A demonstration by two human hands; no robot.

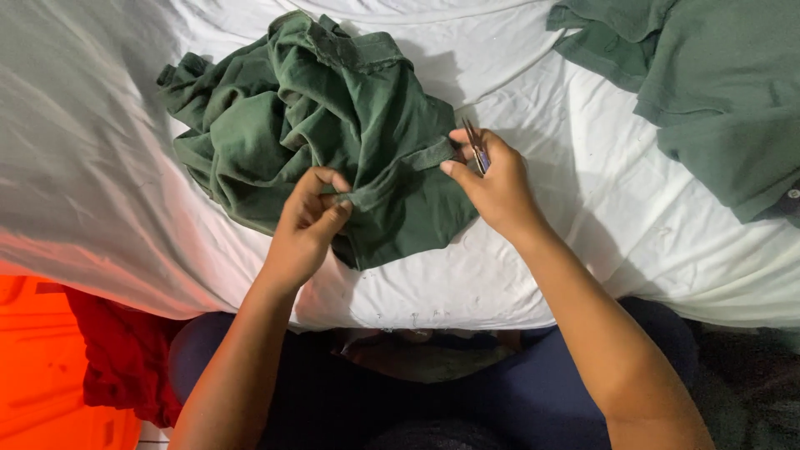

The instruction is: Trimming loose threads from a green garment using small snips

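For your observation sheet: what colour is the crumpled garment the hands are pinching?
Dark green garment, seen best in the head view.

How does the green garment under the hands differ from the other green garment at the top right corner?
The crumpled green garment is bunched in a heap; the green garment at the top right lies flatter and more spread out. The crumpled one is fully in view, while the other is cut off by the frame edge. The left hand pinches a fold of the crumpled one and the right hand, holding small snips, touches it; nobody touches the other. Both are dark green and rest on the white sheet.
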